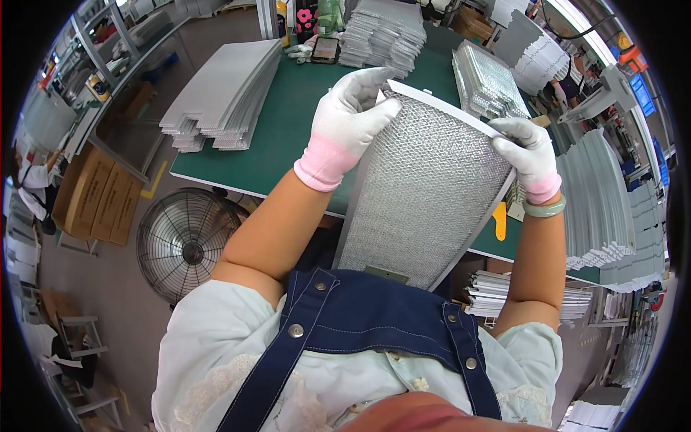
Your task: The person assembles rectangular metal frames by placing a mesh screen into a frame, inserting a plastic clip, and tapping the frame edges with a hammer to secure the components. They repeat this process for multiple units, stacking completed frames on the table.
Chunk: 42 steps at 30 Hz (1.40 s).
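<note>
**Asker:** Mesh filter panel (425,187), where is it and who has it?

**Describer:** A person holds it up in front of their chest, above the near edge of a green desk (288,122). It is a long rectangle of silvery woven metal mesh in a thin metal frame, tilted so its near end sits just above the denim bib of their overalls (374,317) and its far end points away.

**Asker:** How are the hands placed?

**Describer:** Both wear white gloves with pink cuffs. The left hand (345,122) grips the far left corner, fingers (363,79) curled over the frame edge and pinching it. The right hand (529,151) clamps the right long edge near the far end, fingers wrapped around the frame. A pale green bangle (545,209) sits on that wrist.

**Asker:** What lies beyond?

**Describer:** A round floor fan (181,243) stands at lower left. On the desk, a stack of grey flat panels (223,97) lies at the left, more mesh filters (486,83) at the right, and stacked folded metal pieces (381,32) at the far edge.

**Asker:** Any risk?

**Describer:** I judge that, with both grips at the far end, the near end hangs unsupported; it could swing down or twist and slip. Pressing into the mesh might dent it, and a thin frame edge may cut through a glove.
</note>
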Tool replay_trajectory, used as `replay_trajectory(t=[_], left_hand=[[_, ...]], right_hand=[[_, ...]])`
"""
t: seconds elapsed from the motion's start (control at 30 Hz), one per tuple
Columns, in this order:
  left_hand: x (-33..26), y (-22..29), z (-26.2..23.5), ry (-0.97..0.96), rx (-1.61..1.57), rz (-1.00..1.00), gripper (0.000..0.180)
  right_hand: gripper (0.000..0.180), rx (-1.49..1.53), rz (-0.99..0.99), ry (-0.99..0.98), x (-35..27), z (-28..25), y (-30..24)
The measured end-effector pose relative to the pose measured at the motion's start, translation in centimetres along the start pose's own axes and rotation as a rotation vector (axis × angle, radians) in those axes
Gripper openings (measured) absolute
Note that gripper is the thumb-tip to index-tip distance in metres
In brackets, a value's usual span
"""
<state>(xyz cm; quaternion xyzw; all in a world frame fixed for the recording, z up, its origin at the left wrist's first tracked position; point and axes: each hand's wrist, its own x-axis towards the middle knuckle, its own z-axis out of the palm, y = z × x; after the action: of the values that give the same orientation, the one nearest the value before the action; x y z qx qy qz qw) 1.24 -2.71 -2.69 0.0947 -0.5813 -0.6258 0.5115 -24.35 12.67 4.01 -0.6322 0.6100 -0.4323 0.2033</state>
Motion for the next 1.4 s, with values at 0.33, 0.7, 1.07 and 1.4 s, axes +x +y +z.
replay_trajectory(t=[0.33,0.7,1.07,1.4], left_hand=[[-0.6,2.5,2.3,0.09,0.211,0.021,0.047],[-1.2,2.9,1.6,0.12,0.298,0.049,0.04],[-2.6,2.5,-0.1,-0.021,0.131,0.132,0.042],[-3.2,2.2,0.4,0.055,0.22,0.073,0.042]], right_hand=[[0.031,-0.918,-0.506,0.215,4.2,7.5,-4.6],[0.026,-0.805,-0.573,0.244,3.6,8.5,-5.1],[0.026,-0.663,-0.581,0.18,2.8,8.1,-6.1],[0.025,-0.697,-0.566,0.181,3.0,9.0,-5.5]])
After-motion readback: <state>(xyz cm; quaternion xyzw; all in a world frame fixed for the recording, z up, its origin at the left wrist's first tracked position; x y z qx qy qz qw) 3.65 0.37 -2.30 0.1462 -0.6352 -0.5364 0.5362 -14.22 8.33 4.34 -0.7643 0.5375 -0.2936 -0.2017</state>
